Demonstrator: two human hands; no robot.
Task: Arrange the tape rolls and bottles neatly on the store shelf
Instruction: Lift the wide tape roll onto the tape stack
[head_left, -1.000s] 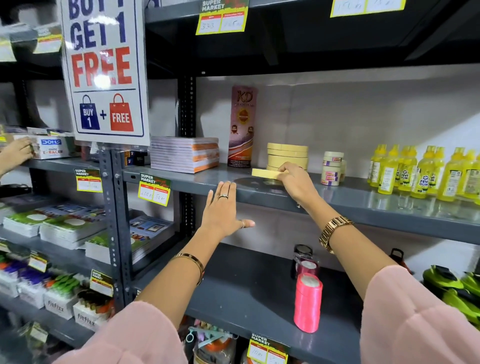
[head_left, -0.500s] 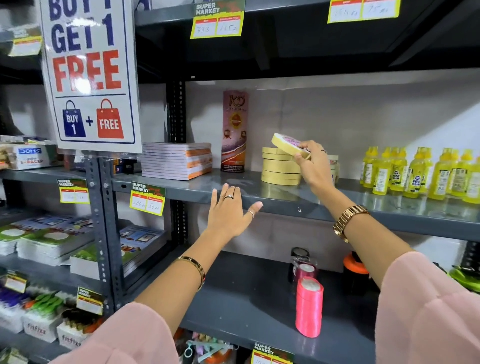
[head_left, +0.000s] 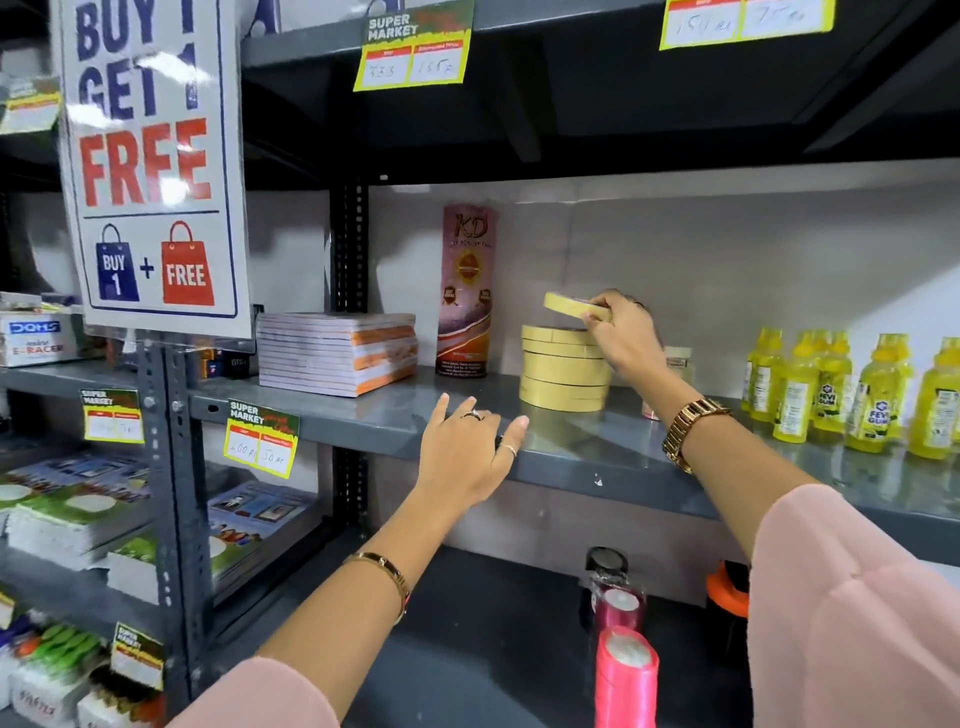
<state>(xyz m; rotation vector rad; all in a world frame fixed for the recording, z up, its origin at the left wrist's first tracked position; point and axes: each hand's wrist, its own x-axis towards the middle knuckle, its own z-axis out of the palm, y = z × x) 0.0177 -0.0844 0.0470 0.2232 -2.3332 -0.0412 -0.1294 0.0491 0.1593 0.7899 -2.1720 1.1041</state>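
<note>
My right hand (head_left: 621, 338) grips a thin yellow tape roll (head_left: 569, 305), held nearly flat just above a stack of yellow tape rolls (head_left: 563, 371) on the grey shelf (head_left: 597, 460). A small gap shows between the held roll and the stack. My left hand (head_left: 467, 449) rests on the shelf's front edge with fingers spread, holding nothing. Yellow glue bottles (head_left: 841, 392) stand in rows at the right end of the same shelf. A small white-capped jar (head_left: 678, 361) is partly hidden behind my right hand.
A tall pink KD tube (head_left: 466, 291) stands left of the stack, next to a pile of notebooks (head_left: 337, 353). A Buy 1 Get 1 Free sign (head_left: 148, 156) hangs at the left. Pink ribbon rolls (head_left: 626, 670) stand on the lower shelf.
My right hand picked the tape roll off the shelf surface, lifted it up and over to the right, and now levels it above the stack. My left hand stayed on the shelf edge.
</note>
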